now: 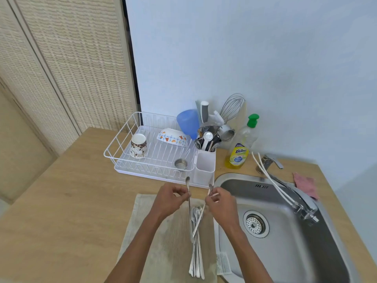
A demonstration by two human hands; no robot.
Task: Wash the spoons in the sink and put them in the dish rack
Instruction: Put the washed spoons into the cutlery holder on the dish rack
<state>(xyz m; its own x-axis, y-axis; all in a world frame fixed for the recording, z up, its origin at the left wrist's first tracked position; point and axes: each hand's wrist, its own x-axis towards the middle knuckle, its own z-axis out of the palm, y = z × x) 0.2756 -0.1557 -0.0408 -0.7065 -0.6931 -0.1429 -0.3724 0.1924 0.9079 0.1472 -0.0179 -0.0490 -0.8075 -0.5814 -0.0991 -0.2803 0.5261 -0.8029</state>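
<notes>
both hands are closed in pinches, each on one spoon. the left hand [173,200] pinches a long spoon [187,183] between thumb and fingertips, and the right hand [221,201] pinches a second spoon [210,188] the same way. the two spoons stand steeply, upper ends apart and lower ends meeting in a narrow v. that meeting point is over the bundle of spoons [196,258], which lies on a grey towel [163,242] just left of the sink [285,252]. the bundle's long axis runs parallel to the sink's left rim, bowls at the far end.

i judge this to be the picking-up step, with nothing washed yet. the next move turns on one relation: the basin lies to the right of both hands. the right hand is the nearer, just beside the sink's left rim, so its spoon has the shorter path. the left one must cross over the bundle.

the dish rack [122,152] sits left of the sink and farther back. its white cutlery caddy [205,166] is at the corner nearest the sink.

behind the sink's far left corner stands a dish soap bottle [237,158]. it has a yellow label with bold blue thai lettering, and the smaller print is too fine to read. a white tag [223,262] on the towel's edge against the sink carries print i cannot read.
</notes>
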